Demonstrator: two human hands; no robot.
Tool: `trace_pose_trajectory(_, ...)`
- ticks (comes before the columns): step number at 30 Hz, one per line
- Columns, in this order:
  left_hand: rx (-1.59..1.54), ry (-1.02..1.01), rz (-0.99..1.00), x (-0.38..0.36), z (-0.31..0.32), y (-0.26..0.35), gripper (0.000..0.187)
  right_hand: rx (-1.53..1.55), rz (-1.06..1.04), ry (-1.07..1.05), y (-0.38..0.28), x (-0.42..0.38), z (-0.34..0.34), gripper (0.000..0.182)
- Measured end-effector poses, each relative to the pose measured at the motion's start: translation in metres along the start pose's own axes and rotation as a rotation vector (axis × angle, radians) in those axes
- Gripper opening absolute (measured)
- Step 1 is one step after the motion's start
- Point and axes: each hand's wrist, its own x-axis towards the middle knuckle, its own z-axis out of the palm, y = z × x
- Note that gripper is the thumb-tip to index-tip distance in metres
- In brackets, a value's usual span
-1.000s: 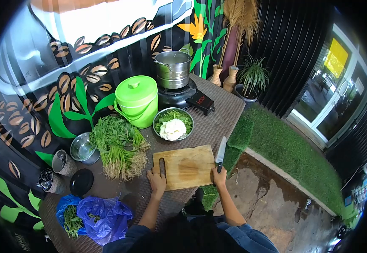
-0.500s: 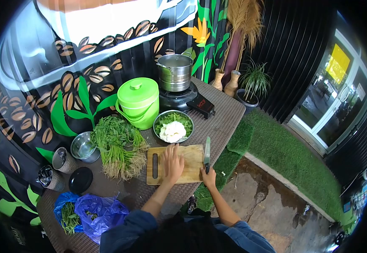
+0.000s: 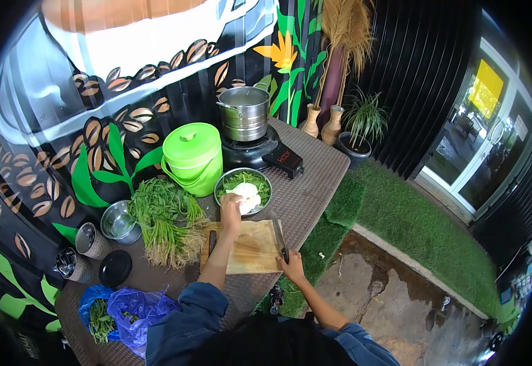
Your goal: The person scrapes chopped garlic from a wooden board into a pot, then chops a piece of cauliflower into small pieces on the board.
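In the head view, my left hand [image 3: 231, 217] reaches over the far edge of the wooden cutting board [image 3: 250, 247]. Its fingers are bent against the left side of a crumpled-looking white lump [image 3: 247, 197]. That lump lies on cut green leaves [image 3: 260, 184] in a round metal bowl [image 3: 217, 190]. At the board's right edge, my right hand [image 3: 292, 267] is closed around the black handle of a kitchen knife [image 3: 277, 233], whose blade points away from me. Left of the board lies a large bunch of leafy greens [image 3: 165, 222] with its roots on.
Behind the bowl stand a lime-green lidded bucket [image 3: 192, 160] and a steel pot [image 3: 244, 116] on a black stove [image 3: 260, 150]. To the left are a metal bowl [image 3: 119, 222], two cups of utensils, a black lid [image 3: 115, 268] and a blue plastic bag [image 3: 141, 317].
My left hand has gone from lying flat on the board to the white lump in the bowl. My right hand still holds the knife at the board's right edge. The view has shifted slightly.
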Motion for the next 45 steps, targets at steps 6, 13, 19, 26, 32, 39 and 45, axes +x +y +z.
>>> trace_pose_trajectory(6,-0.395,0.205,-0.143,0.01,-0.019,0.04,0.014,0.163,0.248,0.128,-0.023,0.01,-0.029,0.026)
trace_pose_trajectory(13,-1.343,0.146,-0.806,-0.045,-0.022,0.051,0.033,0.579,0.266,0.155,-0.087,0.019,-0.057,0.023)
trace_pose_trajectory(19,-1.528,0.071,-0.969,-0.106,-0.031,0.063,0.04,0.733,0.257,0.108,-0.123,0.018,-0.052,0.028)
trace_pose_trajectory(26,-1.419,-0.046,-0.678,-0.105,-0.051,0.106,0.029,0.924,0.347,0.107,-0.133,0.021,-0.054,0.024)
trace_pose_trajectory(32,-1.097,-0.069,-0.471,-0.101,-0.047,0.127,0.038,0.716,0.217,0.072,-0.127,0.021,-0.07,0.023)
trace_pose_trajectory(39,-1.049,-0.055,-0.453,-0.105,-0.044,0.124,0.031,0.246,-0.039,0.208,-0.125,0.013,-0.085,0.025)
trace_pose_trajectory(45,-0.707,0.098,-0.199,-0.089,-0.041,0.118,0.036,0.213,0.033,0.193,-0.13,0.001,-0.084,0.025)
